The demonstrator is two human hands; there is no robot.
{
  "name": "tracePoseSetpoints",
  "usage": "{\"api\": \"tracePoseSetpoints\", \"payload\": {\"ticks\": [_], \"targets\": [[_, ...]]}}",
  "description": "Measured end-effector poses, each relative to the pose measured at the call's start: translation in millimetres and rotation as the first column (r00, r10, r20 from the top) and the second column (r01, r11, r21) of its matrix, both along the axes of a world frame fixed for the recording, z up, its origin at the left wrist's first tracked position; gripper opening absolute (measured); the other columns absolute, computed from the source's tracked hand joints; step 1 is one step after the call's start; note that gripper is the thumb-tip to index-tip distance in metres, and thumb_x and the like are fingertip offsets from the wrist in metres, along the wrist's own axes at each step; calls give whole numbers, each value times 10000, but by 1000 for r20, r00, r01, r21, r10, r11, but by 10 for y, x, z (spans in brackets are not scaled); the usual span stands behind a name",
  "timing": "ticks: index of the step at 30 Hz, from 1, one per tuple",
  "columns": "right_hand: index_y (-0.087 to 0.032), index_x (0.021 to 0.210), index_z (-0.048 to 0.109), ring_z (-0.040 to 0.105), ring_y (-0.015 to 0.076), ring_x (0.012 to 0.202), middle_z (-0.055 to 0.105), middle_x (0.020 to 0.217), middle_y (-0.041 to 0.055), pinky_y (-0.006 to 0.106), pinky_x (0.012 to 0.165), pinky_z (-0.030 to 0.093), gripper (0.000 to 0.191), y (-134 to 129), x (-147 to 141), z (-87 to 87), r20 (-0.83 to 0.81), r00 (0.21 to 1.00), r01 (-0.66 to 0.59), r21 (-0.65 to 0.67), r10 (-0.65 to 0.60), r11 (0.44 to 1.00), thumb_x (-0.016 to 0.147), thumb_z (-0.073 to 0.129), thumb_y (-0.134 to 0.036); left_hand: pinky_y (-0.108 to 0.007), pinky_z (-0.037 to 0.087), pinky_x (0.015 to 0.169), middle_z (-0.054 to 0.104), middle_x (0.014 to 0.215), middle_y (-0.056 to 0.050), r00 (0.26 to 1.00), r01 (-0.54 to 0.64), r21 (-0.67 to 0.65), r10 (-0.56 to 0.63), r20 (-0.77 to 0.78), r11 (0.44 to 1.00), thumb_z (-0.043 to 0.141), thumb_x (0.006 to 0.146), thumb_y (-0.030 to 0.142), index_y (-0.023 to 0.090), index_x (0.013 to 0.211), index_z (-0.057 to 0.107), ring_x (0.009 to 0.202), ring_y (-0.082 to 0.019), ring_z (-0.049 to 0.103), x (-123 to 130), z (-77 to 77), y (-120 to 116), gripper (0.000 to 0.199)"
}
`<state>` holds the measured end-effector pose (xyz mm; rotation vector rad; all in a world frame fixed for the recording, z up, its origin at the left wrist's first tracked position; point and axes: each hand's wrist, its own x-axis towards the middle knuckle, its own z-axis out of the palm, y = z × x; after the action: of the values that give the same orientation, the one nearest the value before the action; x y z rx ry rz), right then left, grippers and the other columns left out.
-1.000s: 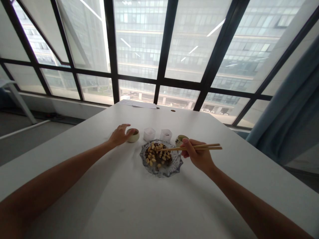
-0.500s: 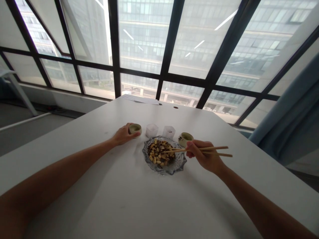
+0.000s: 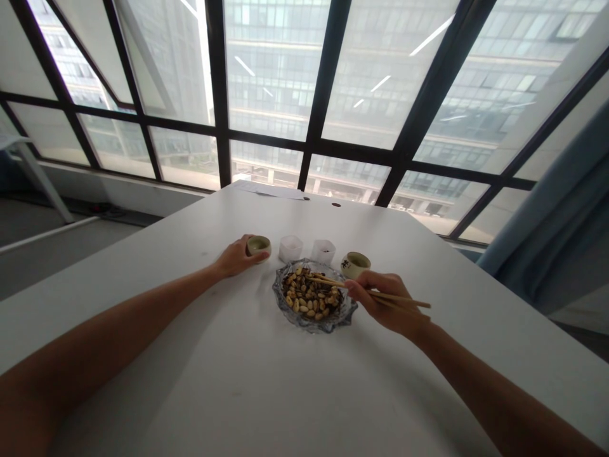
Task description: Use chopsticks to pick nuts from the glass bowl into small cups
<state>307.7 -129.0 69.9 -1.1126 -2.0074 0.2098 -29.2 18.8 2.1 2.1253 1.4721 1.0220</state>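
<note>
Tabletop (image 3: 223, 387) is white and runs away to the windows (image 3: 271, 70). At the left, the left hand (image 3: 236, 257) has its fingers closed around the left cup (image 3: 259, 245), pale green and upright, with the thumb along the near side. Sheets of paper (image 3: 276, 191) lie at the far edge. Right of that cup stand the left container (image 3: 290, 249) and the right container (image 3: 323, 251), both small, white and angular; dark specks show in the latter. Just nearer than this pair sits the glass bowl (image 3: 353, 311), scalloped at the rim, holding a mix of tan and dark pieces (image 3: 310, 301). Two small round discs (image 3: 336, 205) lie near the far edge. The right cup (image 3: 355, 265), marked with dark lettering, stands at the bowl's far right. Right of the bowl, the right hand (image 3: 391, 301) has its fingers narrow, pinching the chopsticks (image 3: 328, 281); their tips are among the pieces. Contact with any single piece cannot be determined. A blue curtain (image 3: 556, 216) hangs at the right.
</note>
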Motion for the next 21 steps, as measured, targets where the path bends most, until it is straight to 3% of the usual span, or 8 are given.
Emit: {"api": "tracePoseSetpoints", "payload": {"ticks": [9, 14, 21], "targets": [[-206, 570, 621, 598, 141, 414, 660, 500, 42, 238, 405, 459, 503, -55, 60, 151, -104, 993, 52, -53, -57, 997, 943, 550, -537, -378, 531, 852, 710, 1095, -102, 1000, 3, 2, -3, 1, 1000, 646, 720, 711, 189, 1238, 566, 969, -284, 684, 1, -1, -1, 740], [-218, 556, 650, 540, 123, 368, 632, 457, 16, 236, 364, 404, 436, -79, 35, 170, -34, 999, 12, -41, -14, 999, 904, 630, -480, -373, 530, 852, 711, 1093, -99, 1000, 11, 15, -12, 7, 1000, 645, 724, 707, 185, 1235, 574, 971, -282, 685, -2, -13, 10, 734], [-221, 582, 659, 551, 116, 387, 643, 476, 7, 228, 381, 425, 419, -81, 49, 196, 39, 997, -71, -49, 73, 996, 931, 596, -443, -373, 527, 859, 716, 1092, -94, 1000, -6, 13, 6, 4, 1000, 653, 717, 704, 196, 1235, 579, 976, -286, 687, 7, 0, -2, 730]]}}
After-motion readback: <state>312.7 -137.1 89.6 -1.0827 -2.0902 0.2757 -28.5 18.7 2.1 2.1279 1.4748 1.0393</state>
